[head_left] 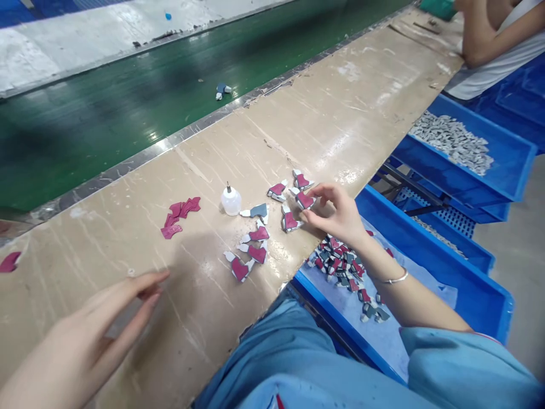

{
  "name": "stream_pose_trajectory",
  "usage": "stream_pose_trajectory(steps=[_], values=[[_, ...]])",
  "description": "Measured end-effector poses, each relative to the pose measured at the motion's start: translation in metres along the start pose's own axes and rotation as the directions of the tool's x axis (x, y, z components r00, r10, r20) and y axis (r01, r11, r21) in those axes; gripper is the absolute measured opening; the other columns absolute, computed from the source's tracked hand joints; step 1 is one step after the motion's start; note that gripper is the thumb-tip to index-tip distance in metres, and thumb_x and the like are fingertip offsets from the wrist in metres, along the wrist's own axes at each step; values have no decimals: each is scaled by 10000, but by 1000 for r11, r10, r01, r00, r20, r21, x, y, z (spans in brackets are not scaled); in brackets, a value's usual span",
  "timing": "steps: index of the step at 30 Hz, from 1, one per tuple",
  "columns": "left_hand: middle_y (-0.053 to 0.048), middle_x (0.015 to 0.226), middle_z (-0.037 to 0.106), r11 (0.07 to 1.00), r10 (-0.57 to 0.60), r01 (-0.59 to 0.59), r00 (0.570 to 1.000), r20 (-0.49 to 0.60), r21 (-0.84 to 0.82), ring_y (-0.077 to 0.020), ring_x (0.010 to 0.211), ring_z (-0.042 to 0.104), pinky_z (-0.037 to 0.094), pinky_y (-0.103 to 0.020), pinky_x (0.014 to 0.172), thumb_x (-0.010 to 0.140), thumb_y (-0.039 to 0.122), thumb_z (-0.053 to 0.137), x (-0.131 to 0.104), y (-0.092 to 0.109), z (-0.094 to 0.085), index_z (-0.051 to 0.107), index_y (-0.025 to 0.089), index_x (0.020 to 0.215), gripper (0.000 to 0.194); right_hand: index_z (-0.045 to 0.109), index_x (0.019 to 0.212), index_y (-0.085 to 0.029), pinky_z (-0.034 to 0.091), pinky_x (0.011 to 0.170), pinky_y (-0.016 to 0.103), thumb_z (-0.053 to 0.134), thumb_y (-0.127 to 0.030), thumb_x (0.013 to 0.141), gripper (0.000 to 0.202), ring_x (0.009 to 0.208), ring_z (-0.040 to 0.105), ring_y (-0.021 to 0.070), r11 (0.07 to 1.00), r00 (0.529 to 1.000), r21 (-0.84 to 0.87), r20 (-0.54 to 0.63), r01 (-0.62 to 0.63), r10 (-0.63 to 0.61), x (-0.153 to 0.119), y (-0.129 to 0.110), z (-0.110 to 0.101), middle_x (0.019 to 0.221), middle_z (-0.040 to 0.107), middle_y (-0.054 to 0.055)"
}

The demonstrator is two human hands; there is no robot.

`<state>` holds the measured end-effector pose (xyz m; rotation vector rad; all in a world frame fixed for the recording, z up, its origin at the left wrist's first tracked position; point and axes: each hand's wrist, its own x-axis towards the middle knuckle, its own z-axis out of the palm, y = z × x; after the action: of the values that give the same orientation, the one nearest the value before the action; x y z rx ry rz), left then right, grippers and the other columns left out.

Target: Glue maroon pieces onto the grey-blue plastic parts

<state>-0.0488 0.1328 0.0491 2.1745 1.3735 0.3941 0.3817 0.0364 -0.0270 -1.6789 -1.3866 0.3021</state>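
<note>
Maroon-faced pieces (256,254) lie grouped at the near edge of your desk (340,108), a long tan surface with a glossy, scratched finish. Beyond it runs a smooth green belt (119,113), bordered by a metal strip. Below the desk, on your right, a blue plastic bin (481,289) contains a translucent sheet and a loose heap of similar pieces with maroon or grey-blue faces.

Your left hand (97,329) is over the desk, partly open, thumb and forefinger apart, with nothing visible in it. Your right hand (340,218) is curved, thumb and fingertips at the edge of one maroon-faced piece; you cannot tell from this view whether the grip is closed.

Near the group stands a rounded, translucent white bottle (231,202) with a narrow dark tip. Just beside it, one angular white piece bears a grey-blue face (258,211). The maroon-faced units are bent, boot-like white bodies. To the bottle's left, thin maroon patches (183,208) overlap in a curved row.
</note>
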Motion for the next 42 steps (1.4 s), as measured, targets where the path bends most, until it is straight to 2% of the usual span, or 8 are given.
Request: stream_pose_trajectory(steps=[3, 8, 16, 24, 32, 35, 38, 42], values=[[36, 1143, 837, 910, 403, -405, 914, 42, 87, -207, 953, 814, 650, -282, 873, 1030, 531, 680, -3, 31, 13, 718, 401, 1347, 345, 547, 1184, -304, 596, 705, 336, 809, -276, 857, 420, 932, 757, 210, 929, 998, 363, -6, 67, -69, -13, -49, 17, 1056, 774, 33], [-13, 1119, 794, 759, 650, -649, 747, -140, 63, -212, 1075, 774, 617, -305, 1019, 955, 231, 811, -8, 86, 25, 700, 307, 1154, 240, 448, 1157, -326, 582, 705, 318, 832, -418, 928, 457, 800, 711, 169, 670, 900, 721, 394, -176, -188, -36, -123, 51, 1023, 781, 10], [16, 907, 750, 826, 524, -532, 847, -94, -189, -154, 766, 717, 603, -263, 748, 996, 152, 723, -21, 81, 13, 607, 284, 1013, 177, 403, 1102, -322, 477, 621, 269, 776, -589, 976, 475, 705, 613, 142, 428, 811, 817, 522, -386, -265, -43, -150, 84, 939, 742, 4], [-9, 991, 773, 803, 555, -560, 827, -86, -204, -132, 859, 719, 588, -227, 778, 1037, 85, 649, -28, 72, 11, 581, 251, 1044, 180, 386, 1055, -296, 441, 641, 263, 847, -611, 913, 576, 687, 542, 105, 332, 768, 784, 604, -525, -213, -55, -154, 100, 974, 748, 20], [21, 934, 717, 895, 418, -440, 883, -213, -68, -133, 847, 690, 578, -215, 775, 1054, 162, 657, -39, 34, -6, 641, 263, 1088, 108, 523, 1248, -276, 536, 956, 389, 747, -434, 1001, 369, 1182, 693, 233, 703, 806, 696, 497, -148, -323, -6, -168, 112, 1275, 715, 95], [1, 962, 733, 897, 428, -440, 842, -327, 42, -148, 869, 699, 584, -248, 794, 1047, 204, 702, -50, 9, -14, 707, 255, 1130, 97, 509, 1287, -230, 575, 950, 401, 629, -423, 1017, 352, 1162, 700, 243, 822, 807, 568, 505, -43, -307, 52, -185, 158, 1268, 708, 119], [-11, 972, 749, 886, 457, -444, 790, -408, 132, -152, 852, 706, 582, -279, 794, 1017, 141, 724, -59, -17, -14, 740, 242, 1109, 138, 529, 1387, -200, 581, 998, 418, 604, -334, 1001, 415, 1139, 701, 254, 989, 803, 99, 578, 108, -146, 120, -201, 222, 1308, 714, 118], [-8, 936, 773, 911, 406, -374, 737, -541, 174, -165, 826, 737, 596, -307, 773, 976, 93, 751, -64, -48, -6, 762, 243, 1046, 166, 582, 1415, -85, 461, 1175, 556, 633, -222, 958, 479, 1400, 576, 399, 937, 867, -313, 498, 153, 25, 192, -205, 281, 1501, 621, 267]])
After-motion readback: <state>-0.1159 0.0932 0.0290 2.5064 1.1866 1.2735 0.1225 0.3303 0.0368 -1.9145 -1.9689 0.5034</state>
